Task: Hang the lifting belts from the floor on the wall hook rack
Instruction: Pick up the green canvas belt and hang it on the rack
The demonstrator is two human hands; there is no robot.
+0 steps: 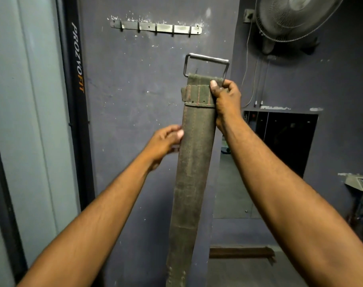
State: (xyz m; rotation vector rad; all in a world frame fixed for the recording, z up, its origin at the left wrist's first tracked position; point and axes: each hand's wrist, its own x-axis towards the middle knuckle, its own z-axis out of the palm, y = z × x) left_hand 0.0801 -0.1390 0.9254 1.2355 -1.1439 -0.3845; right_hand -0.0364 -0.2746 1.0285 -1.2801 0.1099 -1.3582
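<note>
A worn olive-green lifting belt (192,172) hangs straight down in front of me, its metal buckle loop (206,66) at the top. My right hand (225,100) grips the belt's upper right edge just under the buckle. My left hand (166,141) pinches the belt's left edge lower down. The metal wall hook rack (155,27), with several bare hooks, is fixed to the dark wall above and to the left of the buckle. The belt's lower end runs out of view at the bottom.
A wall fan (290,19) with hanging cords is mounted at the upper right. A black upright post (78,100) lettered PROZVOFIT stands at the left. A dark wall opening (288,137) lies to the right, with a small shelf (358,182) at the far right.
</note>
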